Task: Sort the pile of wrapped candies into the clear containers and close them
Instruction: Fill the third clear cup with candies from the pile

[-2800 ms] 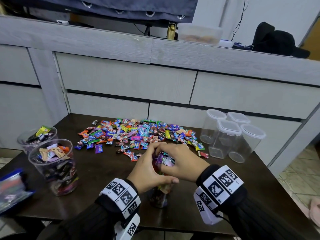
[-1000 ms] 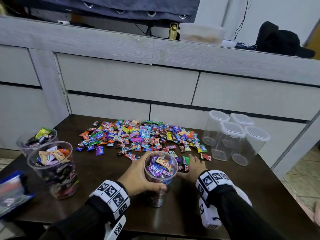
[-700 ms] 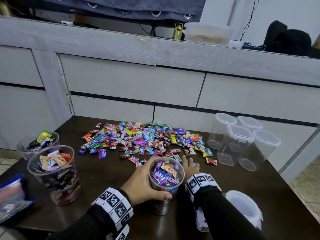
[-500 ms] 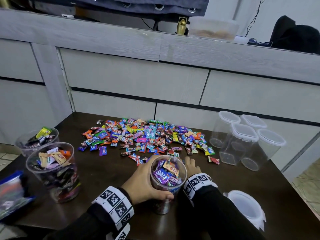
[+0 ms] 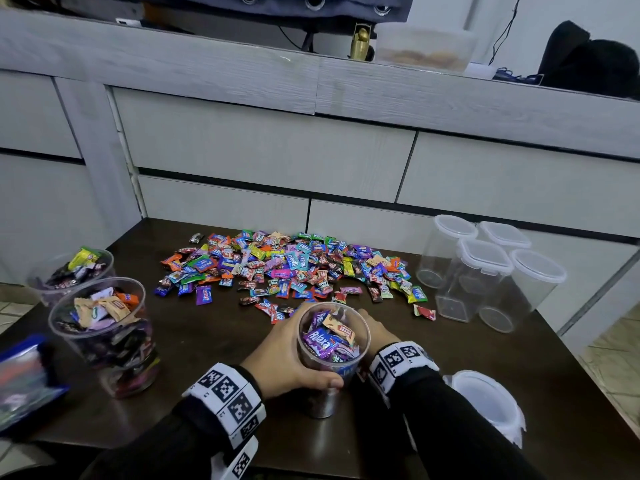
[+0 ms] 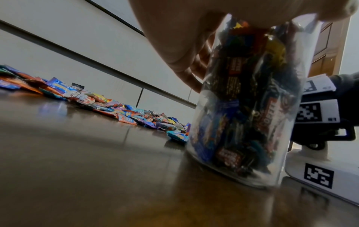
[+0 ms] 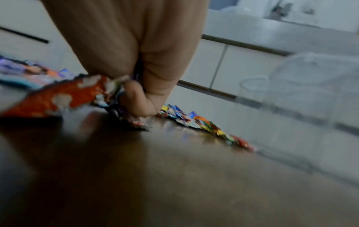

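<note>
A clear round container (image 5: pixel 333 344), filled to the brim with wrapped candies, stands lidless near the table's front. My left hand (image 5: pixel 287 355) grips its side, thumb across the front; in the left wrist view the fingers (image 6: pixel 186 73) wrap round the container (image 6: pixel 242 119). My right hand (image 5: pixel 375 332) is low on the table just behind the container, at the near edge of the candy pile (image 5: pixel 294 265). In the blurred right wrist view its curled fingers (image 7: pixel 136 98) pinch a few wrapped candies, an orange one (image 7: pixel 58 99) among them.
Two open containers of candies (image 5: pixel 104 334) (image 5: pixel 72 271) stand at the left, beside a blue bag (image 5: pixel 24 382). Several empty lidded containers (image 5: pixel 485 271) stand at the back right. A white lid (image 5: pixel 485 400) lies at the front right. Grey drawers rise behind the table.
Both hands were over the container's top. The right hand has since dropped to the pile's near edge and slid left behind the container, curling onto candies. The left hand keeps its grip.
</note>
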{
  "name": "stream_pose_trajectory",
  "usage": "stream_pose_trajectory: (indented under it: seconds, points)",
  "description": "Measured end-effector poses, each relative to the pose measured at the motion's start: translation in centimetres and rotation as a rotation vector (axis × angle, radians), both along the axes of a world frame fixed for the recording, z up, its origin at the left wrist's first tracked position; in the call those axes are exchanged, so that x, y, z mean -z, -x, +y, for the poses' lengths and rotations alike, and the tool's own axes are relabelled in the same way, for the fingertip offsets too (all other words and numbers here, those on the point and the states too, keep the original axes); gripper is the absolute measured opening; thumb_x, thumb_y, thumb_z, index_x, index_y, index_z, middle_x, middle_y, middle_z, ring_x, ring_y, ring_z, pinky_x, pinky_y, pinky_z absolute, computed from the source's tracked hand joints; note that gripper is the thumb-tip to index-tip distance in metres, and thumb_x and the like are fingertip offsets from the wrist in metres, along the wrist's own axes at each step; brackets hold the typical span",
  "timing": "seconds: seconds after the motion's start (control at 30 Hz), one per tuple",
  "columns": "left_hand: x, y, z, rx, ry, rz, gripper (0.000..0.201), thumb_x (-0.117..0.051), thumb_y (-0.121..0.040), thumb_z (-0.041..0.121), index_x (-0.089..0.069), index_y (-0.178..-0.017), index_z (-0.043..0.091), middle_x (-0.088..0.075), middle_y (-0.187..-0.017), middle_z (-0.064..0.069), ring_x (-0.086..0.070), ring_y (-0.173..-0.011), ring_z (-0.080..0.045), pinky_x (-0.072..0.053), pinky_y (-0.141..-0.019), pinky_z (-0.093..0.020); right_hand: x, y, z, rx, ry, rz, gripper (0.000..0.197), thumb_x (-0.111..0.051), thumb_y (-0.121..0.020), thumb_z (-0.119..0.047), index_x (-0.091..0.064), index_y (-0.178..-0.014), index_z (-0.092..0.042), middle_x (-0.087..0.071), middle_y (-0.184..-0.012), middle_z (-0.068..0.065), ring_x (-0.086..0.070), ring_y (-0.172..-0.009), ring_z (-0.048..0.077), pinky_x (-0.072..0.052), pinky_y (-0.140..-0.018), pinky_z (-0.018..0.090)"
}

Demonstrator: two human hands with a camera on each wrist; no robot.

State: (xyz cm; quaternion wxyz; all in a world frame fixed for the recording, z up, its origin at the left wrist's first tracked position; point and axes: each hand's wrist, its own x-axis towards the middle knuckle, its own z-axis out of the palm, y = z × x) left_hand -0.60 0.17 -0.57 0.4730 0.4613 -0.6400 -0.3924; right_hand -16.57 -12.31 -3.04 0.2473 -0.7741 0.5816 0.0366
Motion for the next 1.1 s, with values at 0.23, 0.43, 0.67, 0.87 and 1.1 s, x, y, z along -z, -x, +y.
stream_pose_trajectory:
  seconds: [0.23, 0.43, 0.67, 0.87, 1.1]
  points:
    - [0.2, 0.0, 0.0, 0.016, -0.024, 0.002, 0.089, -0.093, -0.051, 0.033, -0.050, -0.128, 0.028, -0.064, -0.125, 0.007, -0.060, -0.120, -0.011, -0.046, -0.104, -0.032, -2.2, 3.5, 0.4, 0.048, 0.226, -0.168, 0.021, -0.054, -0.095, -0.021, -0.050, -0.111, -0.008, -0.058, -0.114, 0.014, -0.055, -0.106, 0.027, -0.039, -0.080, 0.027]
    - [0.1, -0.1, -0.1, 0.029, -0.051, -0.011, 0.090, -0.094, -0.051, 0.032, -0.049, -0.129, 0.028, -0.064, -0.124, 0.010, -0.059, -0.120, -0.009, -0.046, -0.104, -0.029, -6.5, 5.0, 1.2, -0.020, 0.352, -0.346, 0.022, -0.054, -0.096, -0.022, -0.054, -0.114, -0.010, -0.060, -0.093, -0.001, -0.060, -0.091, 0.021, -0.037, -0.067, 0.021]
    - [0.0, -0.1, 0.0, 0.034, -0.071, 0.009, 0.090, -0.094, -0.051, 0.027, -0.049, -0.129, 0.026, -0.064, -0.124, 0.011, -0.059, -0.120, -0.008, -0.046, -0.103, -0.025, -13.5, 4.4, 5.1, -0.326, 0.398, -0.485, 0.017, -0.058, -0.094, -0.028, -0.051, -0.108, -0.022, -0.051, -0.077, -0.016, -0.049, -0.059, -0.009, -0.041, -0.056, 0.007]
    - [0.0, 0.1, 0.1, 0.044, -0.089, 0.073, 0.089, -0.093, -0.052, 0.021, -0.047, -0.129, 0.023, -0.066, -0.123, 0.003, -0.063, -0.117, -0.015, -0.049, -0.097, -0.026, -15.2, 2.2, 7.7, -0.621, 0.366, -0.095, 0.024, -0.057, -0.094, -0.028, -0.057, -0.113, -0.013, -0.057, -0.102, 0.003, -0.051, -0.092, 0.019, -0.038, -0.081, 0.030]
    - [0.0, 0.0, 0.0, 0.043, -0.105, 0.045, 0.093, -0.093, -0.052, 0.029, -0.044, -0.131, 0.030, -0.064, -0.127, 0.009, -0.059, -0.121, -0.010, -0.047, -0.104, -0.033, -14.4, 0.3, 8.9, -0.592, 0.328, 0.020, 0.045, -0.064, -0.088, -0.028, -0.049, -0.130, -0.018, -0.049, -0.122, 0.008, -0.049, -0.112, 0.026, -0.044, -0.093, 0.039]
